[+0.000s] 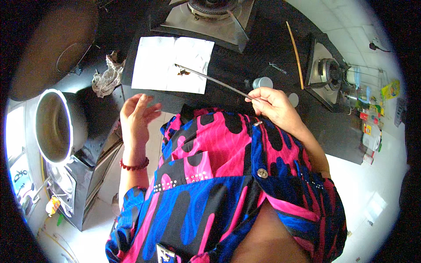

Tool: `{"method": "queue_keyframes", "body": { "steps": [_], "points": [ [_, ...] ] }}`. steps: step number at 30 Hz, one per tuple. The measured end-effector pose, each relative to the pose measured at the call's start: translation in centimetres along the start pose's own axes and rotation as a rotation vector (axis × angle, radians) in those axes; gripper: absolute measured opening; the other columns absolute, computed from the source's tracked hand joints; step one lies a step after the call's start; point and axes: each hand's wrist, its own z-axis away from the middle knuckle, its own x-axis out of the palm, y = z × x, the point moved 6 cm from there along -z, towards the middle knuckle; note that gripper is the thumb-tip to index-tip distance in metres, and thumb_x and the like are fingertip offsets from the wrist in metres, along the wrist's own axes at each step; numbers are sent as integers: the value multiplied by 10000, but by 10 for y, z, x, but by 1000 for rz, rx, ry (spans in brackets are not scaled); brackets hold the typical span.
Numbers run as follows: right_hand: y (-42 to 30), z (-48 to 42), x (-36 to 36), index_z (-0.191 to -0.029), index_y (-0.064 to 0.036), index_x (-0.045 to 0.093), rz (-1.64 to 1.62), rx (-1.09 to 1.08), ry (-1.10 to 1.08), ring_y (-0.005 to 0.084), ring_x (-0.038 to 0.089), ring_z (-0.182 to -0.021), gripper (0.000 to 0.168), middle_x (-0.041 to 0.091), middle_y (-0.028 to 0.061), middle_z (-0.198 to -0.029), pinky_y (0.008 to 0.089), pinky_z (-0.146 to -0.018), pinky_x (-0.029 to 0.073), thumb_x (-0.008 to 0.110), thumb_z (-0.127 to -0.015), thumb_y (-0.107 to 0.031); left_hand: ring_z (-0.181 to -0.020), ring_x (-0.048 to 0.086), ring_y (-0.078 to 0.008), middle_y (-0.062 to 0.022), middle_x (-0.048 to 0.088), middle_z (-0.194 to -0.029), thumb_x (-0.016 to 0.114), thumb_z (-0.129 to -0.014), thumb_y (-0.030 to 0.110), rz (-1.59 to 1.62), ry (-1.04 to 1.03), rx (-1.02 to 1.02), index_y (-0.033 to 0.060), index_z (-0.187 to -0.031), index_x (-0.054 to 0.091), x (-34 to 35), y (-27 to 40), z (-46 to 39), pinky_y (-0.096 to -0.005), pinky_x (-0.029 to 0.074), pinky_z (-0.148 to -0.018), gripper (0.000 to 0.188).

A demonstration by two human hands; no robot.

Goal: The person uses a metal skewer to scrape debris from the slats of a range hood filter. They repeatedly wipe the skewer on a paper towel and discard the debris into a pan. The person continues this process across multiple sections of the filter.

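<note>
My right hand [271, 105] holds a thin dark metal rod [217, 80] by its near end. The rod slants up and left, and its far tip is over a white sheet of paper [154, 62] with a fold down the middle. Just below that tip a small heap of dark brown scraps [183, 72] lies on the paper. My left hand [138, 110] is raised near the counter's front edge with its fingers apart and nothing in them. A red bead bracelet [134, 164] circles the left wrist.
The paper rests on a black gas cooktop [256, 62], between a large burner [210, 19] and a silver knob [262, 83]. A wooden stick [295, 56] lies beside the right burner [325, 70]. At left are a crumpled cloth [108, 80] and a deep metal pot [54, 126].
</note>
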Motion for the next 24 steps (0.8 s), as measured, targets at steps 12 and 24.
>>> {"method": "queue_keyframes", "body": {
  "steps": [12,24],
  "points": [
    [6,-6,5,-864,4,592,137,-22,-14,63,501,-567,114,544,21,-629,225,-508,399,524,-842,-85,-576,625,-171,-114,635,-741,579,-853,243,35,-41,-129,32,-798,532,20,-22,-14,-227,472,-449,223],
    [27,-6,2,-867,-5,599,144,42,-24,68,507,-563,111,559,25,-631,232,-509,405,541,-833,-93,-573,619,-164,-111,636,-770,553,-868,196,82,-24,-8,37,-890,542,27,-15,-5,-224,466,-453,161]
  ]
}}
